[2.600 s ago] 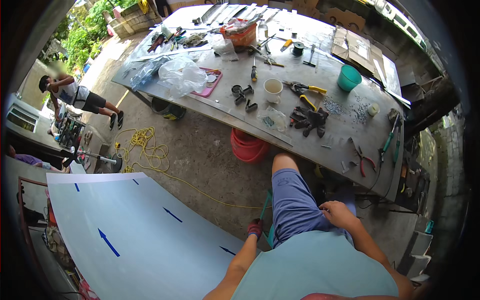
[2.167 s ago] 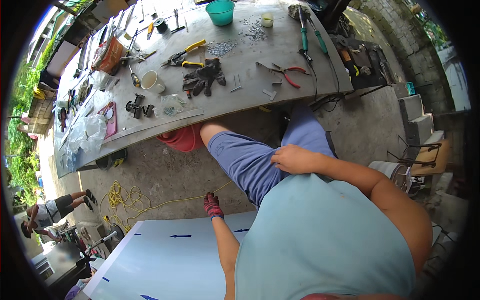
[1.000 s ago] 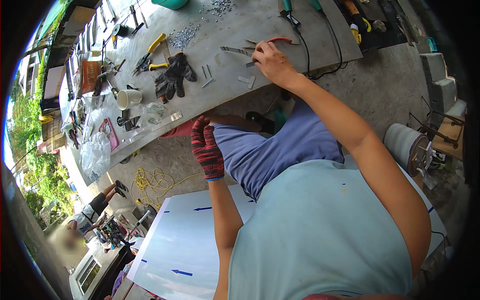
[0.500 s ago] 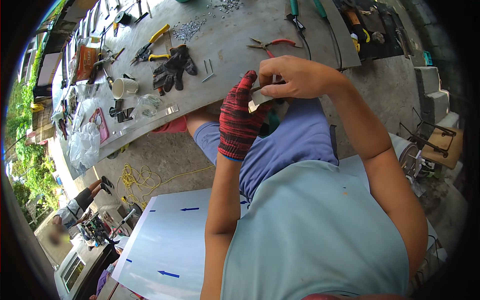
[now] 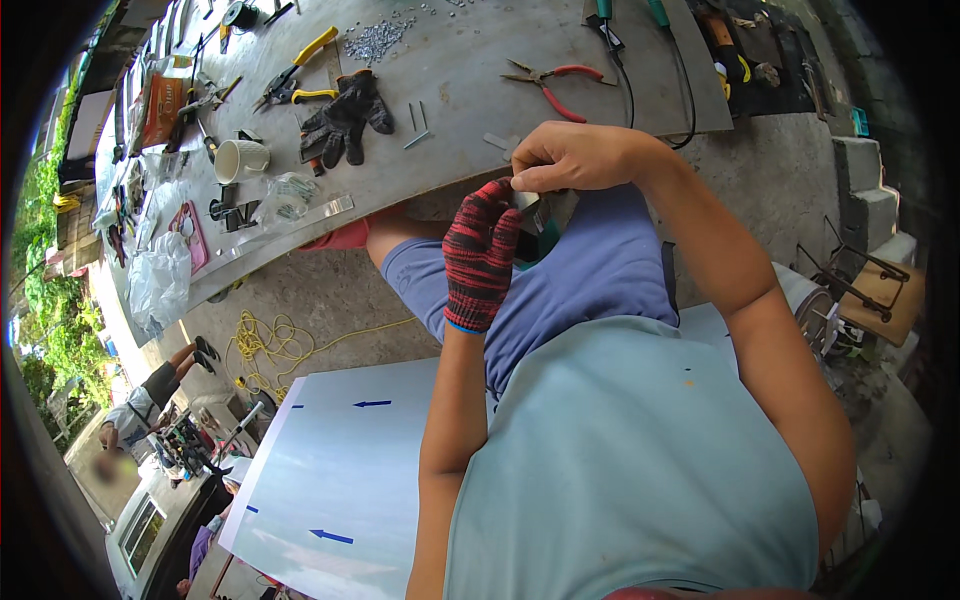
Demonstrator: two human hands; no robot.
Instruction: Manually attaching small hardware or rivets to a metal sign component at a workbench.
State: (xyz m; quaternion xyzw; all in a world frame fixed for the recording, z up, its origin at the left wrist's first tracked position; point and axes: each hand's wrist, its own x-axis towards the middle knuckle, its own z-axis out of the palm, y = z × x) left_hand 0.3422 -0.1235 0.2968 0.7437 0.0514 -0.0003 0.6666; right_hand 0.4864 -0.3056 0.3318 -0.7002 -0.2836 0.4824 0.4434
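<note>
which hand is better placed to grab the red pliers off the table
Right, probably. The bare right hand is close to the table edge, just below the red pliers. The gloved left hand sits lower, over the lap, and both hands pinch a small metal piece, so one must let go first.

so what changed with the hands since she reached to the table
The right hand came back from the table, where it reached near the red pliers, and now pinches a small metal piece. The gloved left hand rose from the white sheet to meet it at that piece. The pliers and black gloves lie where they were.
</note>
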